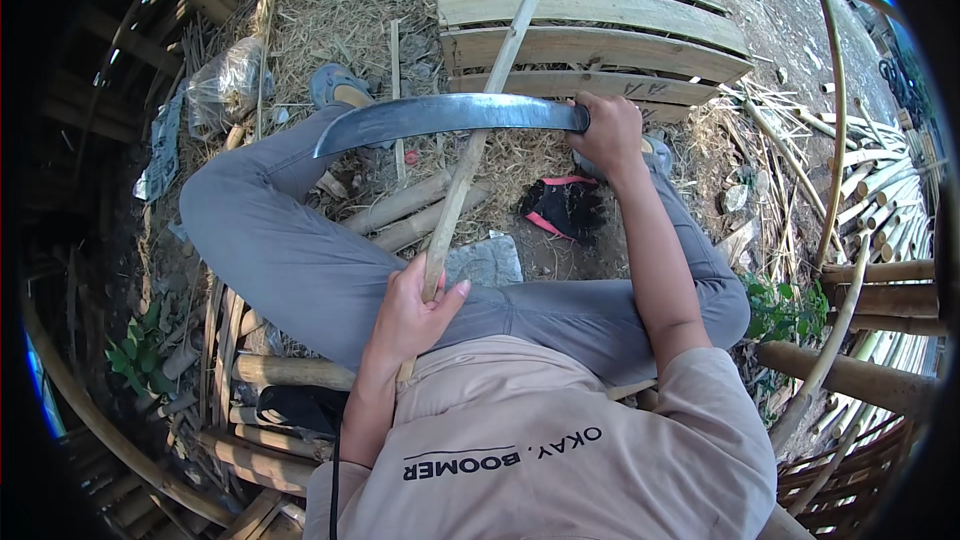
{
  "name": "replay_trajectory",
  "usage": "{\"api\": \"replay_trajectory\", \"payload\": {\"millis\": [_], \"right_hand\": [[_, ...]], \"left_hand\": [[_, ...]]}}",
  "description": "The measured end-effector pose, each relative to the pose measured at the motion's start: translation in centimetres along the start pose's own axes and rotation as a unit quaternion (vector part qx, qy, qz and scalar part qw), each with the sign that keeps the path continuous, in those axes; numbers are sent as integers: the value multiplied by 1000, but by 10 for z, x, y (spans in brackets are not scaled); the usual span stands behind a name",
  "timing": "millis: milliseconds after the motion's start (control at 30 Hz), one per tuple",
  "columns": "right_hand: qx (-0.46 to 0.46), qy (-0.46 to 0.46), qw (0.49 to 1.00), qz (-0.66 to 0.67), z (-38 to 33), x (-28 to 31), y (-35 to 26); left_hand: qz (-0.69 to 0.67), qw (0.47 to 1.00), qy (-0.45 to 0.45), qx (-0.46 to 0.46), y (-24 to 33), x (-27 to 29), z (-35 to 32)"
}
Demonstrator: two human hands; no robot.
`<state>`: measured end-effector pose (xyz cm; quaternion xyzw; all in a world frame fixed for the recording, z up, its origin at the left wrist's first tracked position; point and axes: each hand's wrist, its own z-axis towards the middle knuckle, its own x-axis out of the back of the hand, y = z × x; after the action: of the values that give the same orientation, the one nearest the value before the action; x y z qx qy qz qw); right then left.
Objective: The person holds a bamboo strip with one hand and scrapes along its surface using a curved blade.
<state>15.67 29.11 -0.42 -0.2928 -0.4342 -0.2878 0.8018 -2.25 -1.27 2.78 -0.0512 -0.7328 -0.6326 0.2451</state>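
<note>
A skidding machete [400,121] could have reached your left hand [418,308]

That hand was closed around a pale, flat-sided wooden stick [458,190], which ran out ahead of it beneath the machete's curved, smooth metal; contact was impossible to tell. Your right hand [612,135] gripped the machete's handle. A loosened grip or glancing edge could also have cut your left leg [265,190], ahead-left of your left hand.

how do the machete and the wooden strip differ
The machete is curved and bluish-grey; the wooden strip is straight and pale tan. The machete lies crosswise; the wooden strip runs lengthwise, slanting away to the right. The right hand grips the machete; the left hand holds the wooden strip. Both are long and narrow.
</note>
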Motion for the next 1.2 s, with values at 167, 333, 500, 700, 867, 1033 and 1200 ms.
{"api": "replay_trajectory", "payload": {"millis": [167,333,500,700,867,1033,1200], "right_hand": [[-185,74,979,-38,18,1,29],[-135,76,987,-39,8,8,39],[-121,37,988,92,8,30,22],[-68,-11,998,13,5,23,5],[-58,-31,998,-15,1,17,3],[-148,-48,988,-8,3,5,30],[-57,-65,996,-7,-6,16,-15]], "left_hand": [[-34,999,-2,0,-3,-2,-4],[-35,999,-2,7,-6,-1,-3],[-44,999,11,2,-13,-4,-1],[-20,1000,6,0,-3,-7,0],[-4,1000,22,-2,0,-11,-4],[43,999,23,-20,4,-12,-2],[88,996,30,12,2,-18,-2]]}}
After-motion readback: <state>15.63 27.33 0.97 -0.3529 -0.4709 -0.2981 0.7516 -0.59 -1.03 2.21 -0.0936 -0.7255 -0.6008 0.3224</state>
